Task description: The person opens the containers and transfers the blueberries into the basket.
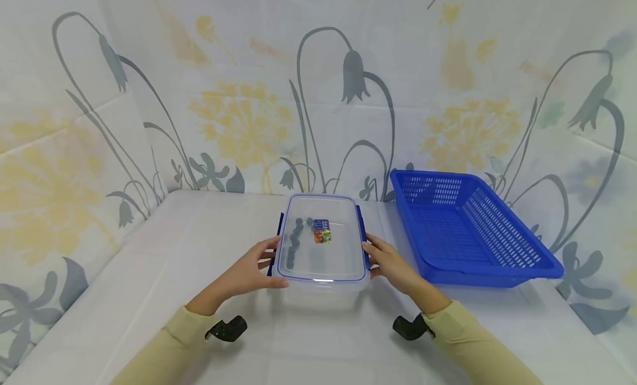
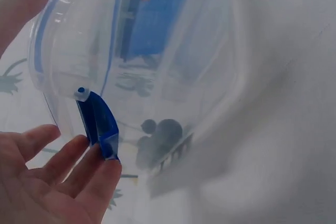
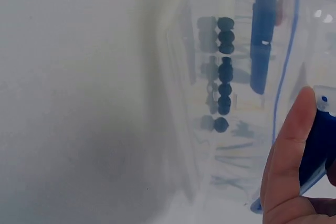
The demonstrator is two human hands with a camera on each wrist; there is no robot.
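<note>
A clear plastic food container [image 1: 323,288] with a blue-edged lid [image 1: 343,258] lies between my two hands. Several small dark balls [image 1: 294,242] are gathered inside, mostly along its left side. My left hand [image 1: 251,268] holds the left side, thumb by the lid's near corner. In the left wrist view its fingertips touch a blue latch [image 2: 100,121] that juts outward. At the opposite side, my right hand [image 1: 393,263] grips around the right-hand latch [image 1: 361,233]. The right wrist view shows a finger [image 3: 289,153] along that latch, while the rest of the hand is partly cut off.
A blue plastic basket [image 1: 423,266] with slotted walls stands to the right of the container. The white-covered table [image 1: 199,219] runs back to a flower-patterned cloth [image 1: 239,53]. A dark wrist camera [image 1: 229,328] juts from the left sleeve, another [image 1: 410,327] from the right.
</note>
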